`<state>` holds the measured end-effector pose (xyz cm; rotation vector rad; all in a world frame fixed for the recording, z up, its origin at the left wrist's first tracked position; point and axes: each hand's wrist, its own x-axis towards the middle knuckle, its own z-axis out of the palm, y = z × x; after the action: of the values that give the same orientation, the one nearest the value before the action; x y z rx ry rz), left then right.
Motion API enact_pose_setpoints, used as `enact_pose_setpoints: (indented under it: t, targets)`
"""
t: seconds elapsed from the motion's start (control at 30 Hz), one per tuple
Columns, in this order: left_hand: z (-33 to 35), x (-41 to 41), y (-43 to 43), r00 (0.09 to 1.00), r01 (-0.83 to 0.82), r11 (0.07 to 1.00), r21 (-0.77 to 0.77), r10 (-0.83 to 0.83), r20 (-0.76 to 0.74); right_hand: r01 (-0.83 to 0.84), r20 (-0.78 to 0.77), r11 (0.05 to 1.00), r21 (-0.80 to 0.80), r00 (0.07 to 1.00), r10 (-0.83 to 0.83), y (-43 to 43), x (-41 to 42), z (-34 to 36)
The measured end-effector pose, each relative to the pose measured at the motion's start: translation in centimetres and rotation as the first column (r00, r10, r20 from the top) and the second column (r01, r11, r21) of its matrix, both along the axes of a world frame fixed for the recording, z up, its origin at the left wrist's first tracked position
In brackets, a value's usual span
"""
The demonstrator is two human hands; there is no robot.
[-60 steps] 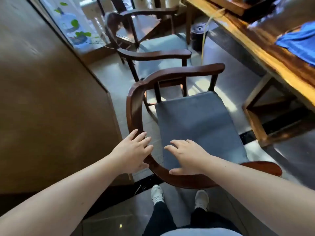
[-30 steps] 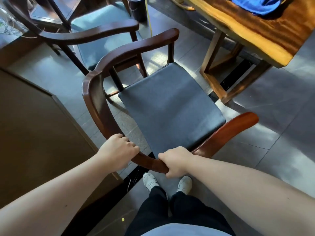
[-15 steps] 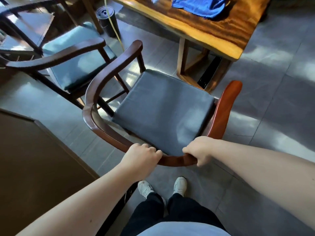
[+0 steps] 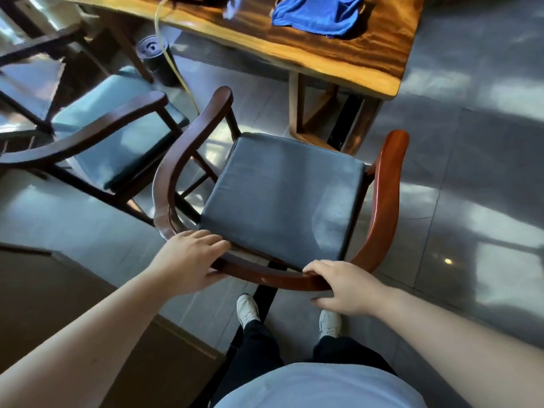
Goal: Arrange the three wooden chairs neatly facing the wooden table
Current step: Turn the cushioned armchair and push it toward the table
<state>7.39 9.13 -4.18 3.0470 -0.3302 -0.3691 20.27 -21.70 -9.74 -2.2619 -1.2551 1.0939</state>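
The nearest wooden chair (image 4: 282, 195), with a dark grey cushion and a curved back rail, stands right in front of me, its open side toward the wooden table (image 4: 338, 57). My left hand (image 4: 191, 260) lies over the left part of the rail, fingers stretched on top and thumb beneath. My right hand (image 4: 344, 287) holds the rail further right in a loose grip. A second chair (image 4: 117, 136) with a teal cushion stands to the left, angled. A third chair (image 4: 29, 72) shows partly at the far left edge.
A blue cloth (image 4: 318, 13) lies on the table. A black cylinder (image 4: 154, 57) and a yellow cable (image 4: 173, 69) are on the floor under the table's left part. A brown cabinet (image 4: 59, 304) stands close at my left. Grey tiled floor (image 4: 471, 172) extends to the right.
The nearest chair has turned clockwise and moved so its seat faces the table's end. Both hands went from reaching to gripping the rail, and their fingers have now loosened.
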Motion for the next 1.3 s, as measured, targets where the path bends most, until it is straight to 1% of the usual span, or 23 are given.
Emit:
enact_pose_setpoints:
  t: [0.1,0.17,0.23,0.3,0.37,0.43,0.53,0.63,0.73,0.87,0.97,1.0,1.1,1.17,1.3]
  targets:
    - [-0.7,0.0,4.7,1.000,0.000,1.000,-0.010,0.000,-0.002,0.100,0.022,0.994,0.045,0.995,-0.101,2.6,-2.3,0.7]
    - [-1.4,0.2,6.8,1.000,0.022,0.998,-0.054,-0.022,0.002,0.136,0.046,0.988,0.072,0.989,-0.140,4.8,-3.0,1.3]
    - [-2.3,0.5,8.3,0.999,0.053,0.992,-0.118,-0.053,0.010,0.127,0.074,0.990,0.062,0.989,-0.132,7.1,-3.3,1.6]
    - [-2.9,0.8,9.2,0.995,0.100,0.983,-0.153,-0.100,0.008,0.074,0.087,0.997,0.014,0.993,-0.075,8.6,-3.5,1.7]
    - [-3.3,1.3,9.8,0.990,0.136,0.983,-0.127,-0.138,-0.011,0.058,0.059,0.997,-0.046,0.997,-0.055,9.2,-3.6,1.7]
    - [-3.7,1.8,9.9,0.983,0.179,0.980,-0.084,-0.182,-0.024,0.079,0.082,0.994,-0.075,0.994,-0.073,8.7,-3.9,1.7]
    - [-4.1,2.1,10.3,0.969,0.240,0.968,-0.079,-0.244,-0.046,0.113,0.114,0.992,-0.060,0.988,-0.106,8.5,-4.0,1.9]
    - [-3.9,2.8,10.5,0.960,0.269,0.961,-0.073,-0.273,-0.062,0.134,0.111,0.989,-0.069,0.986,-0.125,8.6,-3.8,2.4]
    - [-3.4,4.0,11.0,0.951,0.306,0.951,-0.046,-0.308,-0.037,0.142,0.113,0.988,-0.066,0.984,-0.134,8.7,-3.0,2.8]
    - [-2.5,6.0,12.6,0.953,0.304,0.952,-0.033,-0.304,-0.006,0.144,0.156,0.989,-0.038,0.978,-0.136,10.4,-1.9,2.8]
    - [-2.7,6.9,14.5,0.960,0.266,0.964,-0.028,-0.268,-0.078,0.138,0.145,0.990,-0.029,0.980,-0.132,12.5,-1.8,2.5]
    - [-2.7,7.2,15.1,0.961,0.263,0.964,-0.033,-0.265,-0.082,0.134,0.146,0.991,-0.031,0.981,-0.128,13.2,-1.8,2.5]
    - [-2.4,8.4,16.2,0.959,0.283,0.958,-0.049,-0.284,-0.016,0.136,0.147,0.989,-0.050,0.981,-0.127,14.4,-1.2,2.5]
    - [-2.3,9.0,16.7,0.953,0.301,0.952,-0.059,-0.302,-0.008,0.140,0.137,0.988,-0.063,0.982,-0.130,14.7,-0.8,2.5]
    - [-2.8,9.4,17.9,0.940,0.333,0.942,-0.029,-0.335,-0.067,0.199,0.069,0.979,-0.047,0.978,-0.196,14.3,-1.1,2.3]
